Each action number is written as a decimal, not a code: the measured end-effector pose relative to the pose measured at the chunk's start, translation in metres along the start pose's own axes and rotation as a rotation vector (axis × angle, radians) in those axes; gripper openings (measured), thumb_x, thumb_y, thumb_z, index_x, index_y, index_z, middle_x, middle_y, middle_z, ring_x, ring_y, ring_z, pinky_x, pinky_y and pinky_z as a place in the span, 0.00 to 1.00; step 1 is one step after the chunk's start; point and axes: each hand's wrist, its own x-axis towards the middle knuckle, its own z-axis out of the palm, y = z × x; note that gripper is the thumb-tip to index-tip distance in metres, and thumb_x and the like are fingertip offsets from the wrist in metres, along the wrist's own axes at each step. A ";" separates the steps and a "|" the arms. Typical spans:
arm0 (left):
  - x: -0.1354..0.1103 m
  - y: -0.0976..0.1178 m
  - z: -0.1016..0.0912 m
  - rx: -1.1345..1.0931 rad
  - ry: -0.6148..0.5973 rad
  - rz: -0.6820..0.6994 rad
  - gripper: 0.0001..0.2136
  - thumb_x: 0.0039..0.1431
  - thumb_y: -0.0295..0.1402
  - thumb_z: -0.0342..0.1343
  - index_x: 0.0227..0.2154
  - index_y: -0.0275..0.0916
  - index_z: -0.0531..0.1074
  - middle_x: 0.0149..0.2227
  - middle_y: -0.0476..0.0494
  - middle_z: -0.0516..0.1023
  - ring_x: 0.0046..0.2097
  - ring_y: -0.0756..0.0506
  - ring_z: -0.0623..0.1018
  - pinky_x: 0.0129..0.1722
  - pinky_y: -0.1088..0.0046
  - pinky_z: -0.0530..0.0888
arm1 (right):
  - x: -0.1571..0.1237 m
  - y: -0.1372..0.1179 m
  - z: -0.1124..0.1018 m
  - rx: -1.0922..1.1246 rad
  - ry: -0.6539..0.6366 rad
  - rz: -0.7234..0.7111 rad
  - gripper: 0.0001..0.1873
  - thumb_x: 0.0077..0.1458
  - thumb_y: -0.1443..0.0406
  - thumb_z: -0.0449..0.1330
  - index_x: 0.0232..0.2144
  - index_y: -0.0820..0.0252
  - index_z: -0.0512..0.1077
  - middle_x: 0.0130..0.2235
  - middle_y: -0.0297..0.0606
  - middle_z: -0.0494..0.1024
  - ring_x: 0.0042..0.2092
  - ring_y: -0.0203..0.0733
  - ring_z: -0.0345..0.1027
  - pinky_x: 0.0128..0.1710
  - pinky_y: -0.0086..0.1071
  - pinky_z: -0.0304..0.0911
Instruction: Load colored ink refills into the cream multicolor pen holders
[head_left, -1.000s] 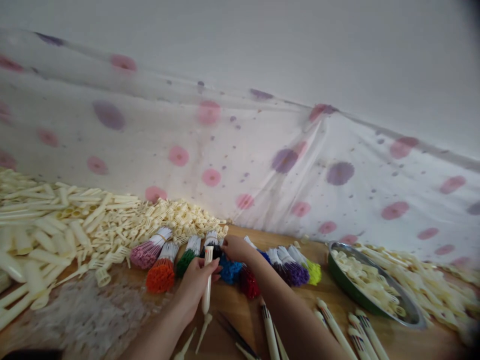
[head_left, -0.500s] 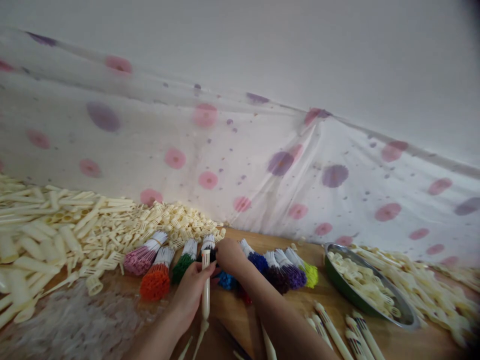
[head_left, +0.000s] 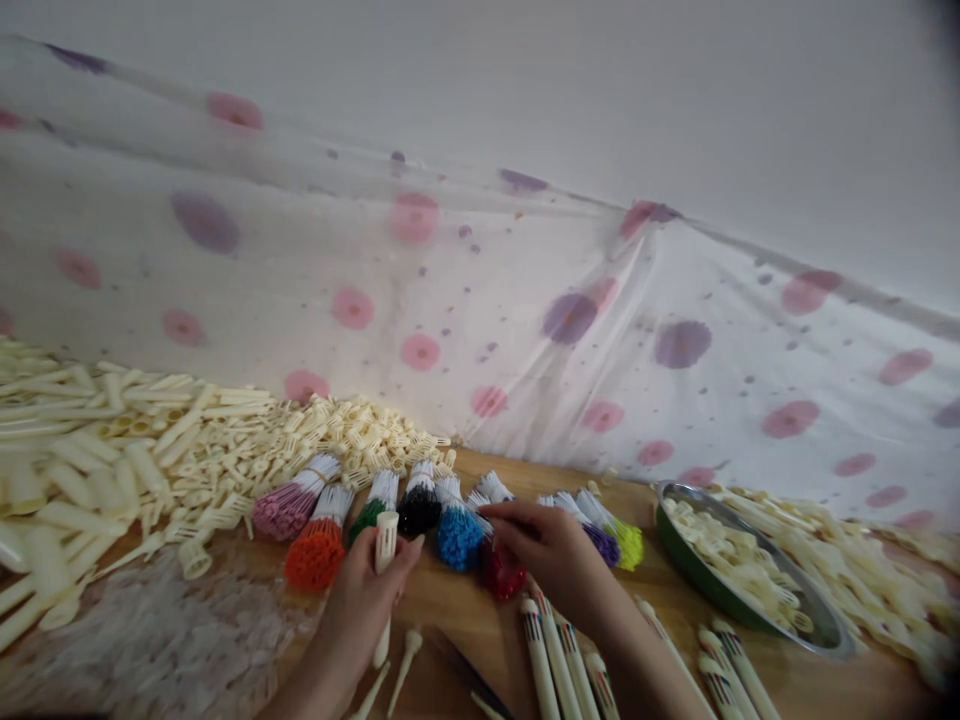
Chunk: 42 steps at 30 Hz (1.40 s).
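Upright in my left hand (head_left: 375, 580) is a cream pen barrel (head_left: 386, 540), gripped between thumb and fingers with its slotted end up. My right hand (head_left: 544, 545) reaches over the bundle of red pen refills (head_left: 501, 572), its fingertips pinched together at the white ends. Whether a refill is between those fingertips is hidden. Left of that hand lie blue refills (head_left: 459, 540), black refills (head_left: 420, 508), green refills (head_left: 367, 512) and orange refills (head_left: 313, 553). Purple refills (head_left: 604, 543) and yellow refills (head_left: 628, 545) fan out to its right.
Cream tubes and small plastic parts (head_left: 360, 435) are heaped at the left and back. A green-sided metal bowl (head_left: 694, 570) holds cream rings at the right. Multicolour pens (head_left: 540, 650) lie in front, beside dark tweezers (head_left: 469, 670). Clear plastic pieces (head_left: 172, 630) cover the front left.
My right hand has moved right and toward me, from the black refills to the red ones. My left hand has shifted left with the barrel, uncovering the black and blue bundles.
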 end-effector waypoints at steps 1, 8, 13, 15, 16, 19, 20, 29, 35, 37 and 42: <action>-0.004 0.003 -0.003 0.025 0.012 0.013 0.18 0.35 0.47 0.65 0.21 0.39 0.68 0.13 0.61 0.59 0.18 0.53 0.61 0.20 0.78 0.57 | -0.005 0.002 0.006 0.215 -0.004 0.008 0.17 0.54 0.60 0.52 0.41 0.64 0.74 0.23 0.33 0.74 0.24 0.35 0.67 0.25 0.29 0.64; -0.029 0.009 -0.020 0.192 -0.002 0.102 0.19 0.39 0.50 0.61 0.23 0.36 0.75 0.13 0.60 0.55 0.18 0.53 0.56 0.17 0.79 0.53 | -0.022 0.003 0.062 1.026 -0.252 0.067 0.21 0.39 0.53 0.68 0.29 0.66 0.74 0.19 0.29 0.69 0.20 0.29 0.63 0.21 0.25 0.64; -0.040 0.007 -0.025 0.167 0.063 0.099 0.19 0.39 0.51 0.61 0.22 0.36 0.73 0.14 0.60 0.55 0.18 0.54 0.56 0.18 0.80 0.54 | -0.021 0.008 0.080 1.277 -0.314 0.125 0.21 0.37 0.56 0.70 0.25 0.65 0.68 0.18 0.29 0.71 0.17 0.28 0.62 0.17 0.23 0.63; -0.043 0.008 -0.026 0.152 0.060 0.092 0.20 0.40 0.51 0.61 0.22 0.35 0.73 0.14 0.60 0.55 0.18 0.55 0.55 0.18 0.81 0.54 | -0.021 0.010 0.083 1.315 -0.337 0.148 0.21 0.38 0.56 0.70 0.24 0.65 0.67 0.18 0.30 0.71 0.17 0.27 0.61 0.16 0.22 0.62; -0.043 0.008 -0.026 0.147 0.049 0.083 0.20 0.40 0.51 0.61 0.23 0.35 0.73 0.14 0.60 0.55 0.18 0.55 0.55 0.18 0.81 0.53 | -0.022 0.010 0.084 1.320 -0.353 0.162 0.21 0.38 0.56 0.70 0.23 0.65 0.66 0.18 0.30 0.71 0.17 0.27 0.61 0.15 0.21 0.61; -0.043 0.006 -0.029 0.171 0.020 0.075 0.19 0.41 0.49 0.61 0.25 0.35 0.74 0.14 0.60 0.56 0.18 0.55 0.56 0.18 0.81 0.54 | -0.025 0.010 0.086 1.309 -0.405 0.203 0.21 0.37 0.57 0.71 0.24 0.65 0.66 0.18 0.31 0.72 0.17 0.26 0.61 0.15 0.21 0.61; -0.043 0.006 -0.031 0.199 0.011 0.087 0.18 0.42 0.48 0.61 0.25 0.36 0.74 0.14 0.59 0.58 0.18 0.54 0.57 0.18 0.81 0.56 | -0.025 0.011 0.088 1.305 -0.415 0.216 0.21 0.37 0.58 0.71 0.24 0.65 0.66 0.19 0.31 0.72 0.17 0.27 0.61 0.15 0.21 0.61; -0.041 0.012 -0.048 0.610 -0.204 0.460 0.06 0.56 0.35 0.51 0.35 0.42 0.71 0.33 0.48 0.75 0.35 0.46 0.76 0.35 0.73 0.72 | -0.022 0.017 0.053 1.104 -0.319 0.214 0.21 0.37 0.56 0.70 0.22 0.64 0.65 0.18 0.28 0.69 0.17 0.26 0.61 0.17 0.20 0.59; -0.029 0.021 -0.067 0.932 -0.325 0.783 0.19 0.50 0.18 0.46 0.42 0.42 0.69 0.41 0.44 0.71 0.44 0.45 0.73 0.44 0.68 0.71 | -0.032 0.026 -0.005 0.777 -0.480 0.165 0.17 0.42 0.57 0.67 0.23 0.63 0.65 0.18 0.28 0.70 0.16 0.26 0.61 0.17 0.20 0.59; -0.028 0.024 -0.069 1.013 -0.353 0.811 0.21 0.48 0.16 0.45 0.43 0.40 0.68 0.42 0.42 0.70 0.44 0.44 0.73 0.44 0.66 0.72 | -0.034 0.024 -0.006 0.731 -0.527 0.178 0.18 0.42 0.57 0.67 0.22 0.63 0.64 0.17 0.28 0.70 0.16 0.26 0.62 0.17 0.20 0.59; -0.032 0.026 -0.067 1.098 -0.407 0.845 0.24 0.45 0.15 0.44 0.45 0.37 0.68 0.42 0.40 0.69 0.45 0.43 0.72 0.44 0.61 0.72 | -0.032 0.018 0.006 0.706 -0.585 0.204 0.19 0.41 0.56 0.66 0.20 0.63 0.64 0.17 0.29 0.70 0.17 0.27 0.63 0.17 0.20 0.58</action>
